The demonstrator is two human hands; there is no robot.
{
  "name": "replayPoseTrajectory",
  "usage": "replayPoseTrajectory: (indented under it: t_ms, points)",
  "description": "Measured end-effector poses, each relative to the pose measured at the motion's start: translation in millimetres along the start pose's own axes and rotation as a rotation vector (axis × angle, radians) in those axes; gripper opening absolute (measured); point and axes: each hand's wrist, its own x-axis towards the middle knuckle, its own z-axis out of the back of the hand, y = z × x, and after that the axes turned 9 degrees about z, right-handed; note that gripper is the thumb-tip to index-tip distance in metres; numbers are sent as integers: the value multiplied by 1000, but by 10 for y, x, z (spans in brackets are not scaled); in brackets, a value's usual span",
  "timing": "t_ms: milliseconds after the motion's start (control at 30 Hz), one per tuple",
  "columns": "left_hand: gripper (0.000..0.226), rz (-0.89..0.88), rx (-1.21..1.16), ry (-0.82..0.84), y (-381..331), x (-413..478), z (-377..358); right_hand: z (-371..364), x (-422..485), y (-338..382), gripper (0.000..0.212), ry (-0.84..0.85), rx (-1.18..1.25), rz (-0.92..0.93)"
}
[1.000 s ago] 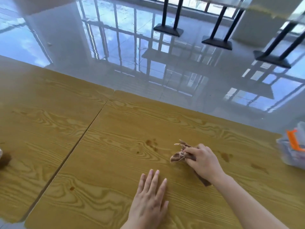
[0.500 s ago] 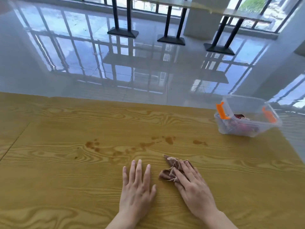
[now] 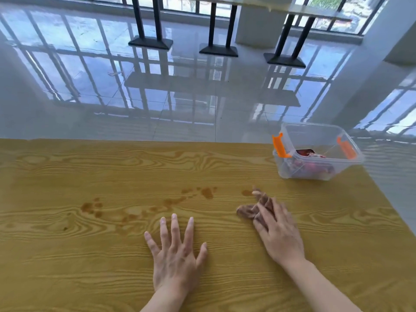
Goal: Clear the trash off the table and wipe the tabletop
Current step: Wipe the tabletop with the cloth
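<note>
Since half a second ago your right hand (image 3: 278, 230) has carried the crumpled brownish wiping cloth (image 3: 252, 209) rightward, and it now lies flat on the cloth with fingers extended, pressing it to the wood-grain yellow tabletop (image 3: 90, 255). The cloth's far tip is blurred but seems to touch the brown spot nearest the box. Your left hand (image 3: 176, 257) has spread its fingers wider and rests open, palm down, gripping nothing, at about 8 o'clock from the cloth. Brown liquid stains (image 3: 207, 192) trail from 10 o'clock of the cloth leftward. The clear plastic box with orange clips (image 3: 315, 152), holding reddish trash, stands at 1 o'clock near the table's far right edge, nothing between it and the cloth.
</note>
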Motion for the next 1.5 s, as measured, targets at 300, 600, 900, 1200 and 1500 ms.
replayPoseTrajectory:
  t_ms: [300, 600, 900, 1200, 1500]
  points:
    - [74, 12, 1, -25, -32, 5, 14, -130, -257, 106, 54, -54, 35, 337]
    - [74, 15, 0, -44, -16, 11, 20, 68, 815, 206, 53, -24, 96, -71]
    - [74, 16, 1, -23, -38, 4, 51, -80, 432, 165, 56, -20, -27, 276]
    - [74, 18, -14, -10, -38, 0, 68, -233, 411, 718, 52, -42, 17, 414]
    - [73, 8, -21, -3, -32, -14, 76, -16, 953, 896, 55, 16, 86, 34]
